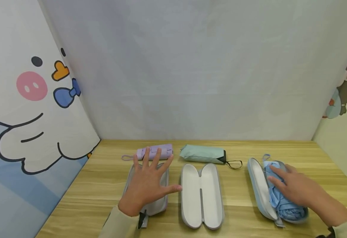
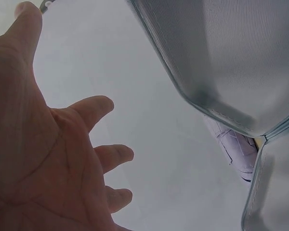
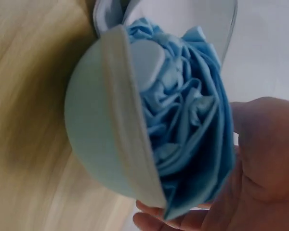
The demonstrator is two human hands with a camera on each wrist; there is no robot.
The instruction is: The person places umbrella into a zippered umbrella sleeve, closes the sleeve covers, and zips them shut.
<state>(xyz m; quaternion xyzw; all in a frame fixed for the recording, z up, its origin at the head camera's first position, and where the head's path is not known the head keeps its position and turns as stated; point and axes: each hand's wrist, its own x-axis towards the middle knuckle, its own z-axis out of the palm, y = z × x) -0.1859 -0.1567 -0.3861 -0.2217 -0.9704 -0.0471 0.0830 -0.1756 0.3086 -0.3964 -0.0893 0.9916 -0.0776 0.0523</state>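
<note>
My left hand (image 1: 148, 186) is spread wide over an open grey case (image 1: 163, 206), fingers straight. Its palm faces the case in the left wrist view, and nothing lies in it. At the right, my right hand (image 1: 299, 188) lies over a folded blue umbrella (image 1: 289, 208) inside an open light-blue hard case (image 1: 258, 195). Thumb and a finger rest on the blue fabric, while other fingers reach past the case's outer side. In the right wrist view the bunched umbrella (image 3: 188, 120) bulges above the case rim (image 3: 130, 120); the thumb tip is hidden there.
Between the hands stands another open hard case (image 1: 191, 196) with a white lining. Behind the cases lie a purple folded umbrella (image 1: 161, 151) and a mint-green folded umbrella (image 1: 203, 153) with a black wrist loop. Fabric walls (image 1: 191, 82) enclose the wooden table (image 1: 87, 198).
</note>
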